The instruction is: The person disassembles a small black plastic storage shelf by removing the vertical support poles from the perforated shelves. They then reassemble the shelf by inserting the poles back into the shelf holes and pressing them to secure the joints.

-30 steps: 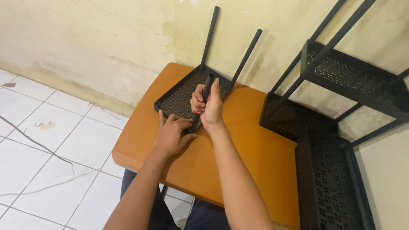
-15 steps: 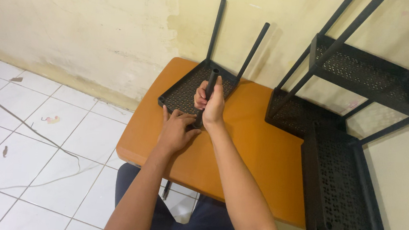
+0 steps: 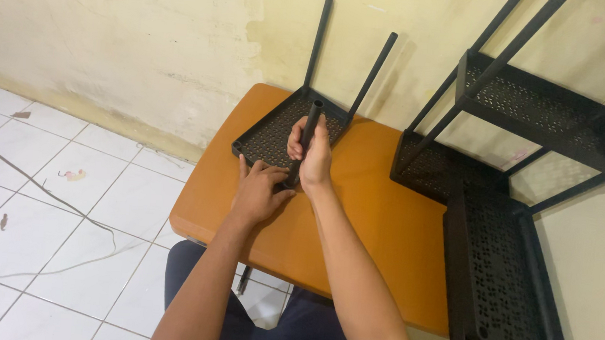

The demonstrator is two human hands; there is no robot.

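Yellowed, stained wall behind; white tiled floor (image 3: 62, 201) with a loose cable (image 3: 42, 193) at 9 o'clock. Orange table (image 3: 377, 226) fills frame centre. On its far end, at 12 o'clock, sits a black perforated shelf tray (image 3: 269, 138) with two poles already standing upright in its far corners (image 3: 317, 42).

Right hand (image 3: 312, 160): fingers wrapped fully around a third black pole (image 3: 307, 131), held upright and slightly tilted over the tray's near right corner. Lower end of pole is hidden by the hands; whether it is seated in the corner socket cannot be confirmed.

Left hand (image 3: 257, 192): laid flat, fingers spread, pressing on the tray's near edge and the table, gripping nothing.

At 3 o'clock, an assembled black shelf rack (image 3: 523, 108) leans against the wall, with a further perforated tray (image 3: 502, 279) lying at the table's right edge.

Versus half a second ago: hands, pole and tray hold practically the same pose; only the view has shifted a touch.
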